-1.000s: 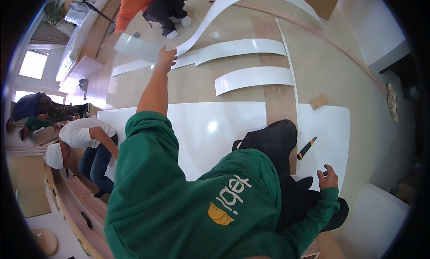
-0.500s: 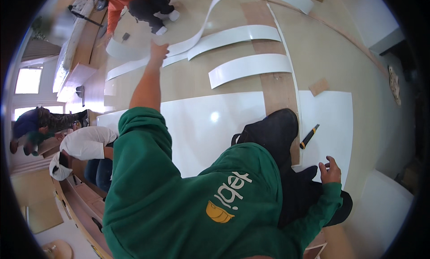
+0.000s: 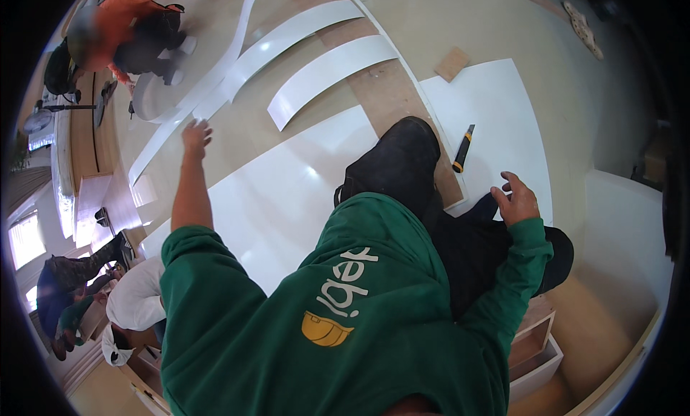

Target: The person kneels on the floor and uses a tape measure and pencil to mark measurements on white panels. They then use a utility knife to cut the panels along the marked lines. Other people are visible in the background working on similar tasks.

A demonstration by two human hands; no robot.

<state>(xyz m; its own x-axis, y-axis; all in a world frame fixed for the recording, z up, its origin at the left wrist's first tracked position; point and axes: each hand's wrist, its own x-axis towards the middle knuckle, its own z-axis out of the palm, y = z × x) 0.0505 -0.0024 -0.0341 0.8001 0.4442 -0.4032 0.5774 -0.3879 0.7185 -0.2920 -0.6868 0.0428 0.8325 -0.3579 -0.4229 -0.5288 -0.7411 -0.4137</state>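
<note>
My left hand [image 3: 196,138] is outstretched over the floor beside the long white strip [image 3: 152,151], its fingers apart and nothing in them. My right hand [image 3: 516,200] hangs open with slightly bent fingers over a white sheet [image 3: 525,139], near my dark-clothed knee. A black and yellow utility knife [image 3: 464,150] lies on that sheet beside a brown board [image 3: 384,96]. A shorter curved white strip [image 3: 327,74] rests across the board, and a larger white sheet [image 3: 287,186] spreads under me. A small wood square [image 3: 451,65] sits at the sheet's corner.
A person in orange [image 3: 126,28] crouches at upper left by a curled white strip. Other people, one in white [image 3: 136,294], work at lower left among wooden furniture. An open wooden box [image 3: 532,344] is at lower right; a white panel [image 3: 618,229] stands at right.
My left hand has come off the white strip it held and drawn back. The strip has moved toward the person in orange. The whole view has swung round.
</note>
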